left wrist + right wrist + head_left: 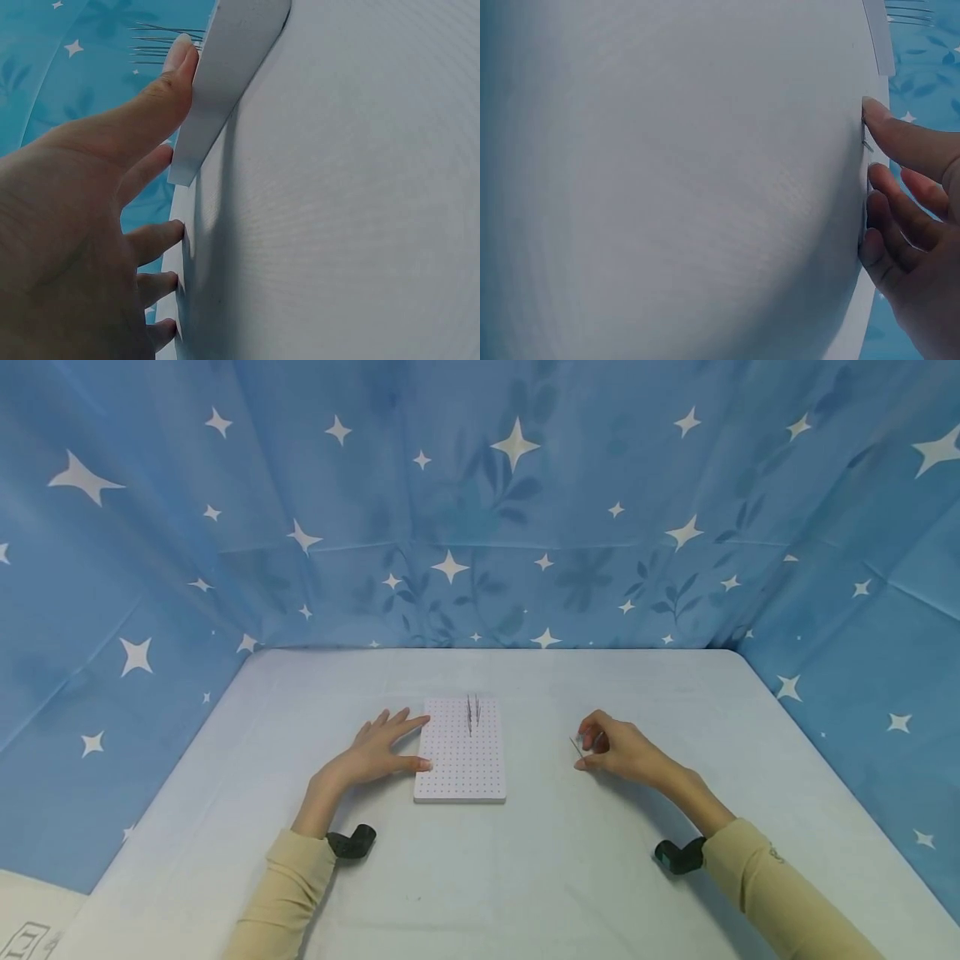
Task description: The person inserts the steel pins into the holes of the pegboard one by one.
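A white board (459,772) dotted with a grid of small holes lies on the table. Several thin metal needles (469,717) stand upright in its far right part. My left hand (378,753) spreads along the board's left side, thumb and index finger reaching over its edge. In the left wrist view, the thumb overlaps the board's side (225,82). To the right of the board, my right hand (618,750) is low at the table with bent fingers. A thin needle (576,747) shows by its thumb and fingertips; I cannot tell if it is pinched.
The white-covered table (480,877) has rounded far corners. Behind and at both sides hangs a blue curtain (570,510) with white stars. A black wrist camera (352,842) sits on the left wrist, and another black camera (678,856) on the right.
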The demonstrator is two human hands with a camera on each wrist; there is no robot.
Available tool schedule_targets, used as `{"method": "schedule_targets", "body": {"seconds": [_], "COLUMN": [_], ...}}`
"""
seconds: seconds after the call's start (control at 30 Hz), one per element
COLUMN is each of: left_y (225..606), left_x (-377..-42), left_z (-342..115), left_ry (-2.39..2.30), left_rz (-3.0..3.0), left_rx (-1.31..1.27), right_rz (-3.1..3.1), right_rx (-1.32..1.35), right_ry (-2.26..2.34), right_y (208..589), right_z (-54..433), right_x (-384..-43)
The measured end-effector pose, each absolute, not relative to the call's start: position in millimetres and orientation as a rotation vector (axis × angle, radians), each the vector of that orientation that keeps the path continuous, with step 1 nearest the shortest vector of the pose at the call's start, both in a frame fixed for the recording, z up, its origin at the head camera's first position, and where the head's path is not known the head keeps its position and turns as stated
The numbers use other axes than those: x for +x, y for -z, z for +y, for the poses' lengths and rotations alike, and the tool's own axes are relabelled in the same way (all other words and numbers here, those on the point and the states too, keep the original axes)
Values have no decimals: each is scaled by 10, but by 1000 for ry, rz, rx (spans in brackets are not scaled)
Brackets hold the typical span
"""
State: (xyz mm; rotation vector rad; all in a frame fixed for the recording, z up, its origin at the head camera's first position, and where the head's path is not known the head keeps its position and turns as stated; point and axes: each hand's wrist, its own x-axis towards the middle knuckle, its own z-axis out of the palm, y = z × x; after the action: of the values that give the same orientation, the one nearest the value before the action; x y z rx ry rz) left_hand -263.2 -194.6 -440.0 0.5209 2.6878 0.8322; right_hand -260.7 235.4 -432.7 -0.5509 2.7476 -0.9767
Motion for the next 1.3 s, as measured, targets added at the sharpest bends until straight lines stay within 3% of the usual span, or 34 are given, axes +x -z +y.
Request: {"method": "schedule_targets", "body": {"seconds": [1.3], "left_y": [4365], "left_x": [-2603], "left_z": [-1938], "left_ry": [-831], "left_rz": [2688], "left_rx": [506], "right_rz": [2716], "right_rx": [-664], "right_ry": [1183], "right_y": [4241], "right_z": [1940], "right_x": [-2696]}}
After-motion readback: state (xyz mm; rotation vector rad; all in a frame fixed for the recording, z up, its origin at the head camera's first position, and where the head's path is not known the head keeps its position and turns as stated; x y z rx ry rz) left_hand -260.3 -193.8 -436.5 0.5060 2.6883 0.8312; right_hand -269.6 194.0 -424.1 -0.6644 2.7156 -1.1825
